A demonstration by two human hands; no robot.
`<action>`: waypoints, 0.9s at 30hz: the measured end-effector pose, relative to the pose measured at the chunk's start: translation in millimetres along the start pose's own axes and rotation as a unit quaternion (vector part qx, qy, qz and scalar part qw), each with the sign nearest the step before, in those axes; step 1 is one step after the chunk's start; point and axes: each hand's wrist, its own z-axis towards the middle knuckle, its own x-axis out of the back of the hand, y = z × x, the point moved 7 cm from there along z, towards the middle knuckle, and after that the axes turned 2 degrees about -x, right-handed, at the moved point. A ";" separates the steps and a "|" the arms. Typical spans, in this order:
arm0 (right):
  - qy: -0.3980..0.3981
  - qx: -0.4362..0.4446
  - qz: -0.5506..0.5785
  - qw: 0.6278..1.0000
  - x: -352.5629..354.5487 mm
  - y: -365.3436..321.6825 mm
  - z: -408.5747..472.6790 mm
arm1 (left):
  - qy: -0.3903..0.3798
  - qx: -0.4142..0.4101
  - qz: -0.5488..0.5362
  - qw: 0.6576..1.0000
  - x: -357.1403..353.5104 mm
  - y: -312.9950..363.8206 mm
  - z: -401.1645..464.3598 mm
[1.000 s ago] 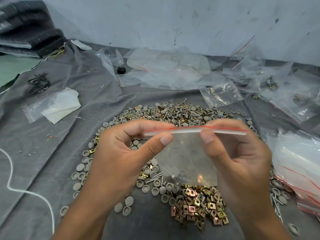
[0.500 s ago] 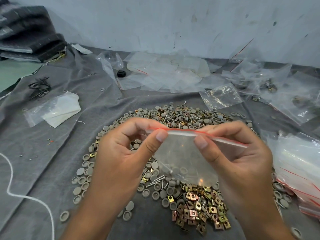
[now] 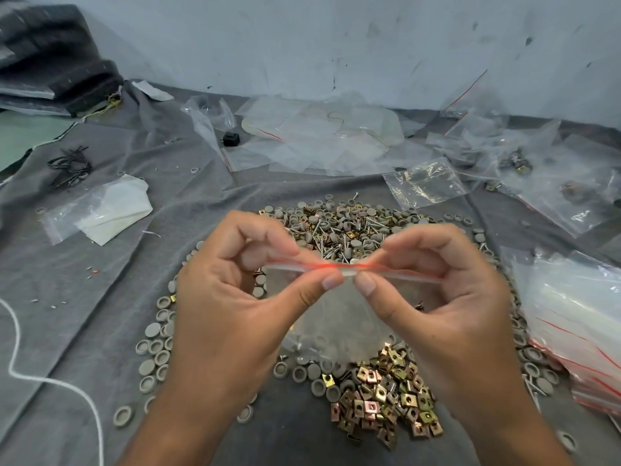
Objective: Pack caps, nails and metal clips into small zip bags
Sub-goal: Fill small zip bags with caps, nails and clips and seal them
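Zip bag point(image 3: 339, 317) pinched between both hands

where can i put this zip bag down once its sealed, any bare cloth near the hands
Bare grey cloth lies left of the left hand, bordered by the white cord, the caps at the pile's edge and the bag of white sheets. The right is crowded: the stack of zip bags sits close beside the right hand, and metal clips lie below it.

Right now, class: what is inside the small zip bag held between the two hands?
Through the clear zip bag, a few grey caps and a nail sit at its bottom. The left hand and right hand cover its sides, so any clips inside cannot be seen.
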 end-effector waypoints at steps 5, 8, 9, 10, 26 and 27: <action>0.015 -0.007 0.035 0.999 1.1 -1.9 -0.4 | 0.024 0.004 0.003 1.000 5.6 3.0 -1.0; 0.016 -0.008 0.065 0.998 0.4 -2.0 -0.1 | 0.032 0.038 -0.015 0.999 5.9 -1.7 0.2; 0.015 -0.009 0.068 0.997 1.5 -1.9 0.5 | 0.028 0.047 -0.028 0.998 5.3 -3.0 0.2; 0.016 -0.014 0.070 0.997 3.9 -1.6 1.7 | 0.019 0.054 -0.041 0.998 4.3 -3.8 0.4; 0.079 -0.023 -0.057 0.995 91.8 -1.7 67.3 | -0.043 0.132 -0.008 0.990 -6.6 -38.4 -5.0; 0.111 -0.020 -0.083 0.990 116.4 -0.6 84.9 | -0.045 0.139 -0.006 0.989 -5.5 -40.6 -5.7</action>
